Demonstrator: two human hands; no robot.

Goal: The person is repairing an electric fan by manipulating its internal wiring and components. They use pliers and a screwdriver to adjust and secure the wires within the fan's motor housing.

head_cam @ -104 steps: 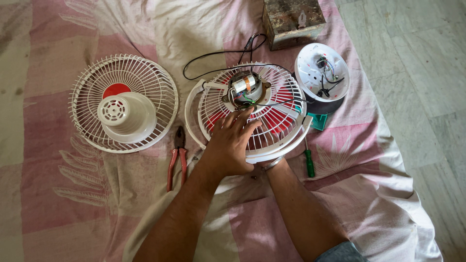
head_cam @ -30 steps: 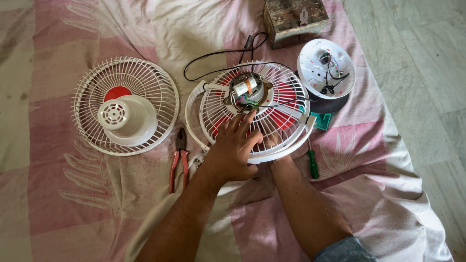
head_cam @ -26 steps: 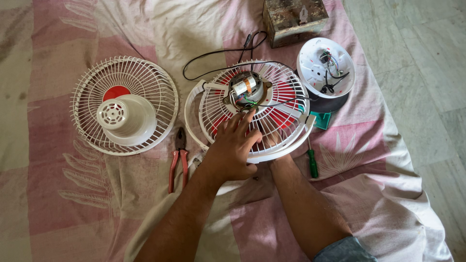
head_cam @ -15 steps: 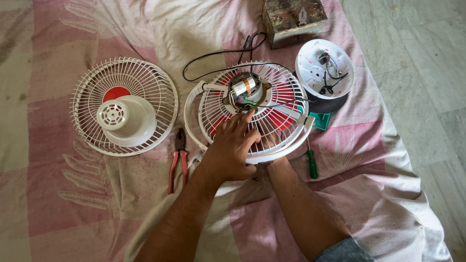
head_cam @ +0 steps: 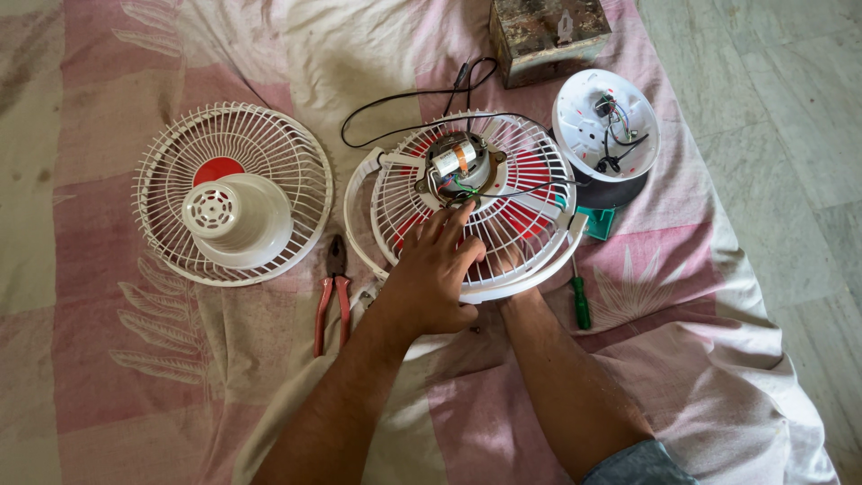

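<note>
On pink-and-cream floral bedsheet (head_cam: pixel 135 377), far left: round white plastic fan grille (head_cam: pixel 232 193), lying flat, red disc showing through its ribs, white cup-shaped motor cover (head_cam: pixel 241 218) resting on top near centre. Just right of it, apart from its rim: red-handled pliers (head_cam: pixel 330 292), jaws pointing away from the person, handles toward the near edge.

Centre: second white wire-rib fan guard with red blades beneath (head_cam: pixel 476 202), flat on the sheet, bare metal motor with copper winding and coloured wires (head_cam: pixel 458 162) exposed at its hub. White curved bracket hugging the guard's left and lower edge. Black power cord (head_cam: pixel 395 112) looping out behind the guard toward the top.

Left hand (head_cam: pixel 431 274): palm down on the lower left part of the guard, fingers spread and extended toward the motor, fingertips just short of the hub; open, pressing flat, not wrapped round anything. Right hand (head_cam: pixel 505 262): tucked under the guard's near rim, mostly hidden by ribs and the left hand; cannot tell whether closed or gripping.

Right of the guard: green-handled screwdriver (head_cam: pixel 580 296) lying beside its lower right edge, near the right forearm. Further up right: round white plastic base shell, open side up, with black wiring inside (head_cam: pixel 606 126), touching the guard's upper right. Top, behind: worn rectangular metal box (head_cam: pixel 548 31). Far right: grey stone floor tiles (head_cam: pixel 781 180).
</note>
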